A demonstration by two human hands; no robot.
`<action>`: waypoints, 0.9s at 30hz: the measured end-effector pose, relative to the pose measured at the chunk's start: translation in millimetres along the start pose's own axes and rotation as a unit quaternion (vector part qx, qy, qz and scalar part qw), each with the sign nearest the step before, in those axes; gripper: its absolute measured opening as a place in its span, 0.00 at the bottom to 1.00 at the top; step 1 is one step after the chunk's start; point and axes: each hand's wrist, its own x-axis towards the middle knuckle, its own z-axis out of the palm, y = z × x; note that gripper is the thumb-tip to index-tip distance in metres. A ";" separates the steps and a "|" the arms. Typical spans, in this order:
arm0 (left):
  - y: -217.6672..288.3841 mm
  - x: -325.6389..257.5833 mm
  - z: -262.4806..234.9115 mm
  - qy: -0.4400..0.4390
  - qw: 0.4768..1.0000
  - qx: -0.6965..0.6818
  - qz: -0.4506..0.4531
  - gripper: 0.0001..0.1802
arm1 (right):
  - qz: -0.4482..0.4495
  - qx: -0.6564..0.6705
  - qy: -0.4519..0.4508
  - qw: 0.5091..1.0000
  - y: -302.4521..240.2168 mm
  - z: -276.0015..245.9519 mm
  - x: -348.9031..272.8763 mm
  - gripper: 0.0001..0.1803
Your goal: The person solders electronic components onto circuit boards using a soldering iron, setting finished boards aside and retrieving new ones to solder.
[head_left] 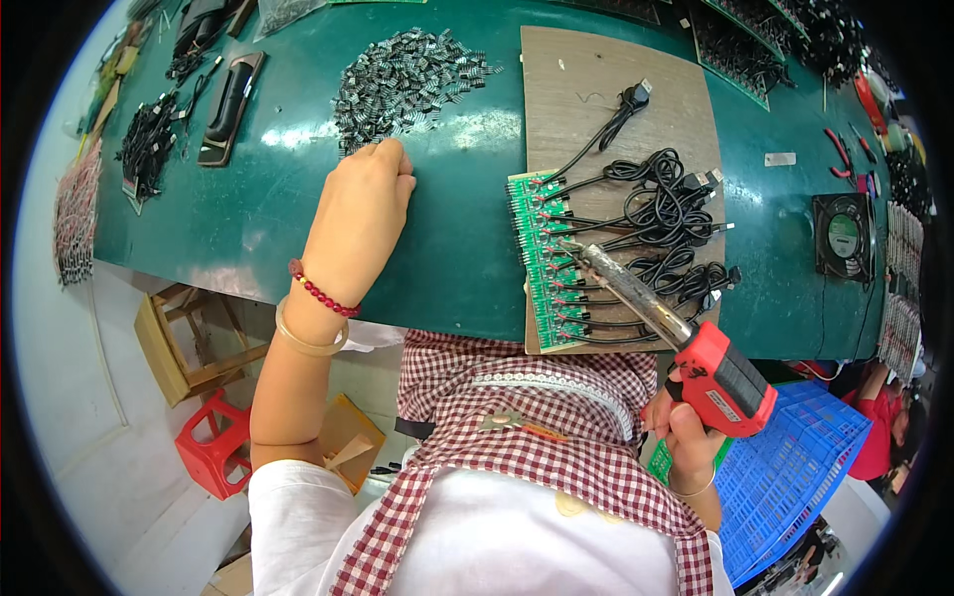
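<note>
My left hand (366,204) reaches to the near edge of a pile of small dark pin-like metal parts (412,79). Its fingers are bent together, and what lies between their tips is hidden. At the lower right, my right hand (688,437) grips a red and black soldering gun (723,382). The gun's metal barrel slants up and left, its tip over a strip of green circuit boards (547,253). Several black USB cables (656,204) run from the strip toward the right. Strip and cables lie on a brown board (621,99).
A dark oblong case (232,109) and a bundle of black cables (149,144) lie at the left. To the right are a small black fan (844,236) and red-handled pliers (840,151). A blue plastic crate (785,467) and a red stool (214,447) stand below the green table (462,219).
</note>
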 end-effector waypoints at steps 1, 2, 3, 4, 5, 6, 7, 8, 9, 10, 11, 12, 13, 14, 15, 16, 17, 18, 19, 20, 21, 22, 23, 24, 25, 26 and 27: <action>1.0 -1.0 -2.0 -0.011 1.000 -0.016 -0.015 0.05 | 0.000 0.000 0.000 1.000 -2.2 1.2 1.7 0.22; 4.4 -2.6 -3.5 -0.011 1.000 -0.016 -0.015 0.05 | -0.020 0.014 -0.003 1.000 -5.0 3.3 3.7 0.22; 10.7 -5.5 -4.6 0.027 0.998 -0.051 0.015 0.04 | -0.039 0.027 -0.005 0.999 -7.8 5.9 5.9 0.23; 17.9 -9.3 -4.9 0.063 0.993 -0.087 0.045 0.04 | -0.039 0.027 -0.002 0.999 -9.6 9.0 7.2 0.23; 28.0 -15.5 -4.4 0.028 0.981 -0.193 0.019 0.03 | -0.041 0.052 0.007 0.998 -10.7 12.1 7.9 0.23; 40.5 -23.7 -4.2 -0.008 0.955 -0.297 -0.008 0.03 | -0.043 0.076 0.017 0.996 -12.2 16.1 9.3 0.23; 54.1 -35.4 -6.4 -0.065 0.916 -0.397 -0.016 0.02 | -0.043 0.076 0.017 0.996 -15.2 22.5 13.0 0.23; 69.8 -45.0 -2.0 -0.087 0.868 -0.488 -0.007 0.03 | -0.040 0.029 0.003 0.999 -19.2 30.2 18.1 0.24; 85.5 -56.5 1.3 -0.093 0.844 -0.529 0.001 0.04 | -0.035 -0.016 -0.016 0.999 -25.0 38.5 24.5 0.25; 97.8 -71.4 6.8 -0.096 0.813 -0.574 -0.022 0.05 | -0.035 -0.015 -0.020 0.999 -32.9 49.2 32.0 0.25; 106.5 -79.5 12.7 -0.091 0.802 -0.590 0.009 0.05 | -0.002 -0.005 -0.044 0.999 -41.7 59.3 38.1 0.15; 111.2 -87.1 17.3 -0.089 0.800 -0.594 0.012 0.05 | 0.031 0.004 -0.068 0.997 -46.0 65.0 42.4 0.06; 114.5 -91.5 20.9 -0.089 0.797 -0.597 0.016 0.05 | 0.031 0.004 -0.066 0.997 -45.7 65.7 44.4 0.06; 116.6 -92.5 21.9 -0.090 0.796 -0.598 0.017 0.05 | 0.008 -0.013 -0.082 0.996 -45.3 66.1 45.8 0.05; 118.1 -93.2 22.4 -0.090 0.757 -0.647 -0.031 0.05 | -0.014 -0.031 -0.100 0.994 -45.0 66.8 46.7 0.05; 119.3 -94.0 23.0 -0.089 0.712 -0.692 -0.081 0.05 | -0.017 -0.046 -0.087 0.995 -46.0 68.7 47.6 0.04; 120.5 -95.2 23.7 -0.089 0.712 -0.692 -0.081 0.05 | -0.016 -0.046 -0.087 0.995 -45.5 70.1 47.2 0.04; 121.6 -96.6 24.5 -0.084 0.684 -0.718 -0.093 0.05 | -0.016 -0.042 -0.080 0.996 -44.6 71.2 46.7 0.04; 121.8 -96.5 25.0 -0.081 0.655 -0.745 -0.102 0.05 | -0.017 -0.037 -0.070 0.997 -43.9 71.7 46.8 0.03; 119.9 -95.5 23.9 -0.082 0.654 -0.745 -0.102 0.05 | -0.017 -0.037 -0.069 0.997 -42.8 71.5 46.9 0.03; 116.1 -93.8 21.1 -0.125 0.642 -0.746 -0.126 0.05 | -0.027 -0.057 -0.068 0.996 -41.6 70.9 47.1 0.03; 112.8 -92.4 18.1 -0.168 0.628 -0.745 -0.149 0.05 | -0.037 -0.076 -0.069 0.994 -41.0 70.4 47.2 0.03; 110.7 -91.8 15.1 -0.168 0.629 -0.744 -0.150 0.05 | -0.037 -0.076 -0.069 0.994 -41.2 70.2 47.2 0.03; 108.9 -91.4 11.9 -0.179 0.691 -0.690 -0.122 0.05 | -0.027 -0.081 -0.066 0.994 -41.6 70.1 47.2 0.03; 107.0 -91.1 8.7 -0.189 0.748 -0.629 -0.093 0.05 | -0.016 -0.086 -0.061 0.994 -41.6 70.2 46.4 0.04; 104.8 -89.1 6.1 -0.190 0.748 -0.629 -0.094 0.05 | -0.015 -0.086 -0.061 0.994 -39.0 68.6 45.0 0.04; 102.3 -85.7 4.0 -0.188 0.799 -0.570 -0.042 0.04 | -0.023 -0.145 -0.064 0.987 -34.0 65.5 43.1 0.06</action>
